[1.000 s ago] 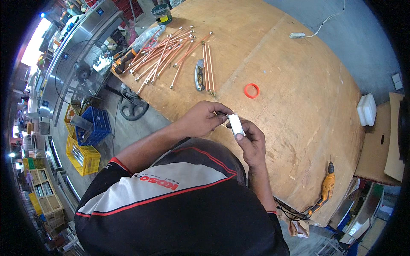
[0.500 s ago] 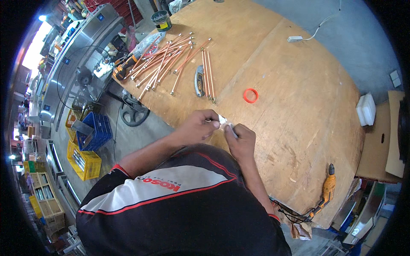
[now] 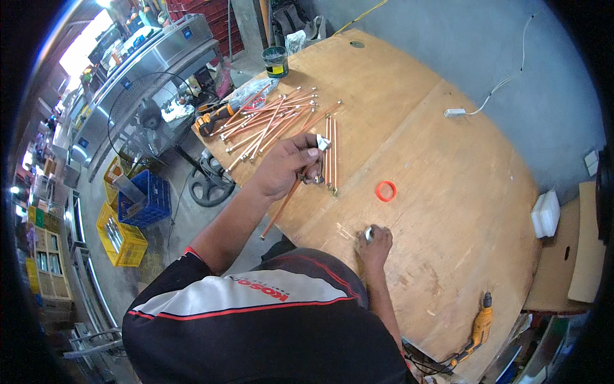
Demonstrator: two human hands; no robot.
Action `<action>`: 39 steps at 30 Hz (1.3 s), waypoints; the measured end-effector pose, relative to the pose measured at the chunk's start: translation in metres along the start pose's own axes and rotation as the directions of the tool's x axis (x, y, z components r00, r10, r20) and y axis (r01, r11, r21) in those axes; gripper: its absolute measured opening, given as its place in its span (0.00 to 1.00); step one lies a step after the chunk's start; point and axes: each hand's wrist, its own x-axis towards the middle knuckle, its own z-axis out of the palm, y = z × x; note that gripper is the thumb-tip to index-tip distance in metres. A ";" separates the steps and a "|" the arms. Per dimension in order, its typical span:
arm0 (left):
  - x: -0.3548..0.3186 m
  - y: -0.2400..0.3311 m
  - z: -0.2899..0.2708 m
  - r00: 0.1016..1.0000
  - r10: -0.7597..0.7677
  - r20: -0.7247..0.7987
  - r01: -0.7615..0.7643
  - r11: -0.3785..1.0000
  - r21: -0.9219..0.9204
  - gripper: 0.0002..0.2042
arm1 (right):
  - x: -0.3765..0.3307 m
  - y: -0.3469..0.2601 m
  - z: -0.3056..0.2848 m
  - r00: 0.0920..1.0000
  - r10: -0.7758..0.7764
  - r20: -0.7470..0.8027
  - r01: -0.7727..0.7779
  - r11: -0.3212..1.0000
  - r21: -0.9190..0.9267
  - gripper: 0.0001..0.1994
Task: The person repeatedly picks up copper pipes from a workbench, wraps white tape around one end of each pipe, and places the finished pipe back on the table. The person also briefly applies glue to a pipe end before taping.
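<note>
Left hand (image 3: 284, 168) pinching a small white piece (image 3: 322, 142) over the copper rods (image 3: 281, 121); right hand (image 3: 376, 243) closed on a white roll (image 3: 369, 234), resting on the table (image 3: 448, 192), near red ring (image 3: 385, 191).

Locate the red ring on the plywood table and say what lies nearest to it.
In the head view the red ring lies flat on the plywood table, just right of the copper tubes and up from the right hand.
</note>
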 end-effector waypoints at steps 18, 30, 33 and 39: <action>0.029 -0.048 0.025 0.993 0.065 -0.099 -0.097 0.926 -0.365 0.10 | 0.099 -0.160 -0.067 0.847 -0.150 0.511 -0.410 0.429 0.805 0.21; 0.060 -0.051 -0.030 0.858 0.225 -0.462 -0.250 0.968 0.008 0.10 | 0.122 -0.178 -0.034 0.879 0.105 0.465 -0.440 0.551 0.709 0.08; 0.071 -0.071 -0.045 0.842 0.131 -0.523 -0.233 0.963 -0.134 0.10 | 0.126 -0.177 -0.009 0.907 0.107 0.408 -0.384 0.610 0.693 0.09; 0.082 -0.090 -0.084 0.841 0.041 -0.539 -0.121 0.986 -0.113 0.09 | 0.134 -0.179 0.020 0.898 0.183 0.401 -0.400 0.720 0.567 0.11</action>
